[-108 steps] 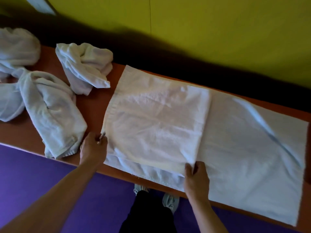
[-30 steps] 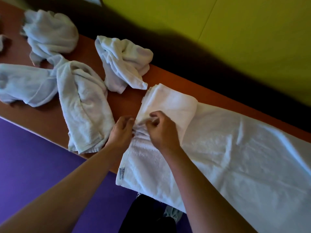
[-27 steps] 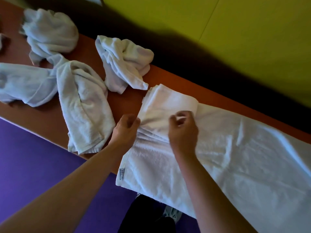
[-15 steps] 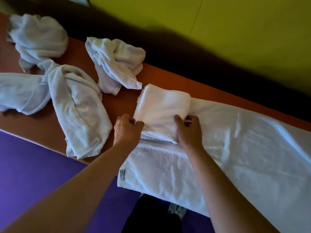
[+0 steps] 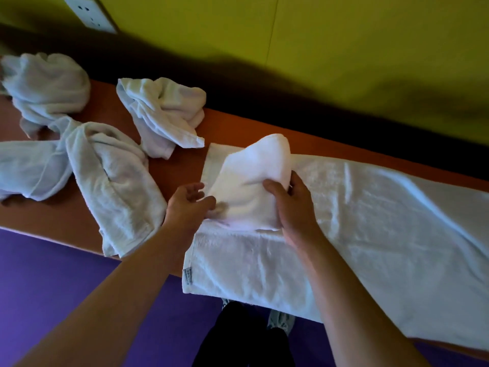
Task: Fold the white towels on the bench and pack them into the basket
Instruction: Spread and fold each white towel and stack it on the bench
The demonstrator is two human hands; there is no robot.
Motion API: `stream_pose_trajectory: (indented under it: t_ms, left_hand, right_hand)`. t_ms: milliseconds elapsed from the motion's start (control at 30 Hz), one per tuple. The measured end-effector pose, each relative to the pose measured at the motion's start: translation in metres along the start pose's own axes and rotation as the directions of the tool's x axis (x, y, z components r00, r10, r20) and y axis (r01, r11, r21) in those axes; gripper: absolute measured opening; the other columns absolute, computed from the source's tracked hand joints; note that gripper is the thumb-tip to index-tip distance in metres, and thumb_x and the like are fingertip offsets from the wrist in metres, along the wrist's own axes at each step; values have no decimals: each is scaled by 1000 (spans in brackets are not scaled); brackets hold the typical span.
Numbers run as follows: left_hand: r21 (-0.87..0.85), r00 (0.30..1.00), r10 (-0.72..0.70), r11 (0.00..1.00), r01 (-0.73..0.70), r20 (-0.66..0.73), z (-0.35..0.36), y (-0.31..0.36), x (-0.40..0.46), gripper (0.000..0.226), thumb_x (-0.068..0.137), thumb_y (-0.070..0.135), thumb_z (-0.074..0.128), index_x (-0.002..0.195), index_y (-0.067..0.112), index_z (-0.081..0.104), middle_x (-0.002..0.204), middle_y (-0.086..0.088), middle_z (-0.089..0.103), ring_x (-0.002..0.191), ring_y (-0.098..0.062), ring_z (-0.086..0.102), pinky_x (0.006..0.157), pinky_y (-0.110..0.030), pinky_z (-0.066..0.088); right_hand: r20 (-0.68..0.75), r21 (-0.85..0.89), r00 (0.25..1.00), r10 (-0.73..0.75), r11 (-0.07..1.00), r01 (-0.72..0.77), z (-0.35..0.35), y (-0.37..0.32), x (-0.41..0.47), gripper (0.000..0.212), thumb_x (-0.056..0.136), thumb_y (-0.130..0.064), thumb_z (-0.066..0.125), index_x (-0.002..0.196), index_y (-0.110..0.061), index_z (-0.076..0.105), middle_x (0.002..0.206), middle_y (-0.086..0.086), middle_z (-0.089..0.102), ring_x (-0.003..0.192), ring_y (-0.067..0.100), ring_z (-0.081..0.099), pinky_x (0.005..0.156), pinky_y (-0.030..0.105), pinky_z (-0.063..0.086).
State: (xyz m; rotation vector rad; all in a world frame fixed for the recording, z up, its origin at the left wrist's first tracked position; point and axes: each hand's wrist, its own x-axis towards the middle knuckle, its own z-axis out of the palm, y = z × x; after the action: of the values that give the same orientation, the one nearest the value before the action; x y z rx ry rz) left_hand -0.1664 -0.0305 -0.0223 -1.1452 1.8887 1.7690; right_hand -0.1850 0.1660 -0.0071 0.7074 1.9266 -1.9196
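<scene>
folded towel [image 5: 251, 186] sits between our hands, long axis running away from us; right hand [image 5: 293, 205] grips it, left hand [image 5: 189, 205] loose-fingered, touching its near-left edge.

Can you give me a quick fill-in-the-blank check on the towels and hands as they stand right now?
1. The folded towel is gripped by the ____ hand.
2. The left hand is ____, its fingers beside the folded towel.
3. The folded towel sits on top of a ____ towel on the bench.
4. The floor below the bench is ____ in colour.

Missing words: right; open; spread-out; purple
</scene>
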Motion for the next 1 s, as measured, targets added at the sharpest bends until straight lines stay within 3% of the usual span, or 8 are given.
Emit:
stream_pose_trajectory:
  t_ms: [100,167,233,300,433,633,767,1000]
  left_hand:
    - [-120,939,-228,957,265,259,17,15,-26,28,77,15,74,104,18,68,97,-10,68,84,-23,67,66,-35,56]
    - [-49,827,-378,899,436,417,33,14,-42,36,77,37,79,108,22,71,106,-10,74,96,-26,69,86,-43,57]
    - [-66,737,-421,845,531,529,54,8,-56,50,77,45,77,119,20,71,118,-16,72,112,-34,66,103,-55,48]
    - [-97,714,-399,834,544,575,81,3,-71,49,82,39,73,122,13,71,117,-18,72,107,-32,68,102,-50,49]
    - [-36,767,-349,900,435,538,143,-5,-101,35,84,17,71,117,4,70,107,-16,76,86,-26,75,69,-35,62]
    - [191,838,-203,974,121,506,227,-30,-149,49,80,15,82,125,16,62,113,-8,74,98,-30,73,84,-44,59]
    - [384,861,-64,910,-157,504,282,-64,-190,49,82,22,82,120,27,53,114,-4,67,101,-26,68,84,-44,57]
    - [457,801,-34,835,-306,598,385,-142,-267,50,82,7,79,118,24,48,113,-2,66,94,-14,65,73,-24,49]
  right_hand:
    - [15,150,998,68,986,-70,-29,-12,-18,29,88,-25,71,116,-33,68,110,-5,75,104,23,70,87,47,60]
    - [29,245,994,104,963,-108,-53,-15,-29,36,86,-24,71,121,-26,69,115,2,75,107,28,71,85,49,61]
    - [21,292,991,131,947,-131,-80,-15,-40,34,89,-19,68,123,-22,69,117,5,75,107,30,71,83,49,61]
    - [-5,302,989,147,943,-139,-110,-12,-52,32,90,-16,66,122,-20,70,116,7,75,108,31,71,86,52,60]
    - [-136,274,976,170,953,-128,-181,-1,-76,28,88,-17,70,115,-22,74,112,5,76,105,30,72,90,55,59]
    - [-376,53,921,97,995,-83,-292,29,-113,23,91,-20,70,113,-28,69,103,-7,75,95,10,71,74,25,56]
    - [-452,-27,888,84,994,-108,-358,60,-135,30,93,-11,65,119,-25,59,102,-9,70,77,-12,64,61,5,45]
    - [-553,-118,826,109,971,-207,-483,123,-175,18,92,-14,66,105,-21,56,88,-10,62,78,-3,60,68,21,47]
